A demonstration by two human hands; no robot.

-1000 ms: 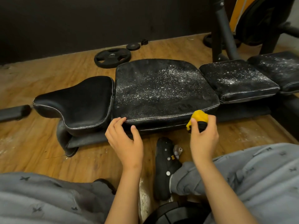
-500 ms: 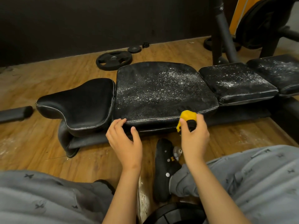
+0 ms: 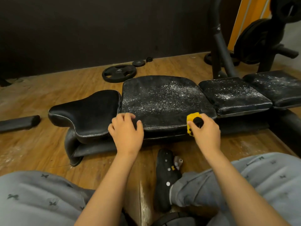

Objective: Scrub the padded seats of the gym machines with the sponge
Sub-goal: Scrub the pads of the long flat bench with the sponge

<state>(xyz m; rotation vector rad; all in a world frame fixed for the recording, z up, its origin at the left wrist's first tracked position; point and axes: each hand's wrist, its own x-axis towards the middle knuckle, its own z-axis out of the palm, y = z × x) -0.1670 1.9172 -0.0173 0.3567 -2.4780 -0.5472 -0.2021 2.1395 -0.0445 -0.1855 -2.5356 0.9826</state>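
A low black padded bench lies across the wooden floor. Its wide middle pad is speckled with white dust, as are two smaller pads to the right. The curved seat pad at the left looks clean. My right hand grips a yellow and black sponge at the middle pad's near right edge. My left hand rests on the near left corner of that pad, fingers curved over the edge.
A weight plate and smaller plates lie on the floor behind the bench. A black machine post and loaded plates stand at the back right. A foam roller lies at far left. My black shoe is below the bench.
My right hand has lifted the sponge from the pad's front side up onto its near top edge. My left hand has slid a little further onto the pad corner.
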